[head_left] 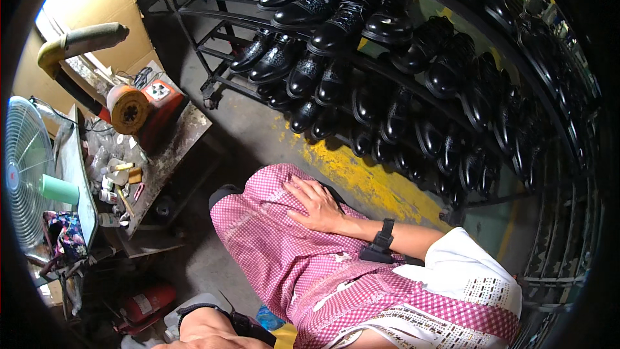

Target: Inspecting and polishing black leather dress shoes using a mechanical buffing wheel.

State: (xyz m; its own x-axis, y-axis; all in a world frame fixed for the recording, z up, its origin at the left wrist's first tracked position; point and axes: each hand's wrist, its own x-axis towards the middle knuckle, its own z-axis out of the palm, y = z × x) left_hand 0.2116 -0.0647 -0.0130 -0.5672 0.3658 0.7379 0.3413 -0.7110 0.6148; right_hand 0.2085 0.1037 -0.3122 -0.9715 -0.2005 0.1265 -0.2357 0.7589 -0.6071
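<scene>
My right hand (314,205) lies flat on my lap, palm down, with its fingers spread. It rests on a pink-and-white checked apron (271,245) and holds nothing. A black strap with a small box (381,242) is round that wrist. At the lower edge, part of my left arm or hand (206,329) shows beside a dark band. The fingers of my left hand are not visible, so its grip cannot be made out.
Black leather shoes (336,32) fill a tiered metal rack (232,84) ahead and to the right. Leftward stand a cluttered worktable (187,129), a yellow-handled machine (84,42) with a round head, and a fan (29,174). A red cylinder (148,304) lies low at left.
</scene>
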